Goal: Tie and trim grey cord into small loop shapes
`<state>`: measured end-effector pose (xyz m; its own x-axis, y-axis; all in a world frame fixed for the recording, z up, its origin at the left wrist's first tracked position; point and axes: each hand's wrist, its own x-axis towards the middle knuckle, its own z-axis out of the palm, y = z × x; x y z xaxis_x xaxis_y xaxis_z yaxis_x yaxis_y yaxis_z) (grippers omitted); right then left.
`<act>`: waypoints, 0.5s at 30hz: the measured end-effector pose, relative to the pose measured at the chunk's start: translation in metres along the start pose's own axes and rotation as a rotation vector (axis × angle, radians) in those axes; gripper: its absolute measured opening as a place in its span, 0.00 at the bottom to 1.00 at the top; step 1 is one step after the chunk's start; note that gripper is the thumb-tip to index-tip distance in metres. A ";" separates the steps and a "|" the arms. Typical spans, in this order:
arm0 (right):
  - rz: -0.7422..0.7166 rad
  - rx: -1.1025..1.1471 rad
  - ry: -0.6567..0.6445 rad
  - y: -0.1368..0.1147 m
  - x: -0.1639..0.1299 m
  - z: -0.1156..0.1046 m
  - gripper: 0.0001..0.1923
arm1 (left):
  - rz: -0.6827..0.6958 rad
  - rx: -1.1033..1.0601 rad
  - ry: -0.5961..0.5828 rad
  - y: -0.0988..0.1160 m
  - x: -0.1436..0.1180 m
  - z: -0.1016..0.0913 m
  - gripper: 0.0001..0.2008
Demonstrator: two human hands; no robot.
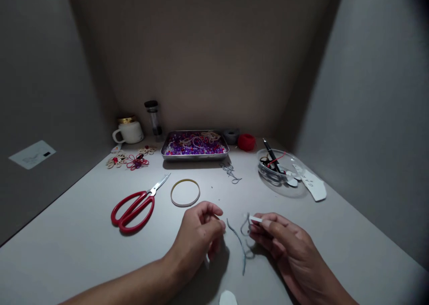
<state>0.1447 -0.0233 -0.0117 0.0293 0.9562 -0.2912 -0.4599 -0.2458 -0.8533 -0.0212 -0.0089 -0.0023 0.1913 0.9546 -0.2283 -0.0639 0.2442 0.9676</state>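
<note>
My right hand (281, 238) pinches a narrow white strip (256, 218) between thumb and fingers. A small loop of grey cord (244, 226) hangs at the strip's tip. Beside it, a loose piece of grey cord (240, 244) lies on the table between my hands. My left hand (203, 233) is curled, with thumb and forefinger close together; what it may hold is hidden. A bit of something white (207, 261) shows under its fingers. Near the front edge of the picture lies a rounded white piece (228, 298).
Red-handled scissors (134, 210) and a hoop (185, 205) lie left of centre. Behind stand a bead tray (196, 158), a mug (130, 132), an hourglass-like jar (154, 119) and red cord (246, 142). A clear bowl (264, 175) is right; cord flowers (136, 162) are left.
</note>
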 end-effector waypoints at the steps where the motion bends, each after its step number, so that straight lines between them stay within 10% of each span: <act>1: -0.017 -0.021 0.018 0.002 0.001 -0.002 0.11 | 0.047 0.050 0.023 -0.001 -0.002 0.001 0.04; 8: -0.076 -0.250 0.035 0.012 -0.005 -0.002 0.14 | 0.528 0.655 0.108 -0.006 -0.021 0.011 0.08; 15: -0.139 -0.397 -0.046 0.007 -0.016 0.008 0.12 | 0.496 0.830 0.126 -0.006 -0.020 0.011 0.07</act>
<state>0.1338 -0.0393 -0.0100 0.0230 0.9885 -0.1495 -0.0766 -0.1474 -0.9861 -0.0135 -0.0310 -0.0023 0.2197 0.9396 0.2625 0.6105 -0.3423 0.7143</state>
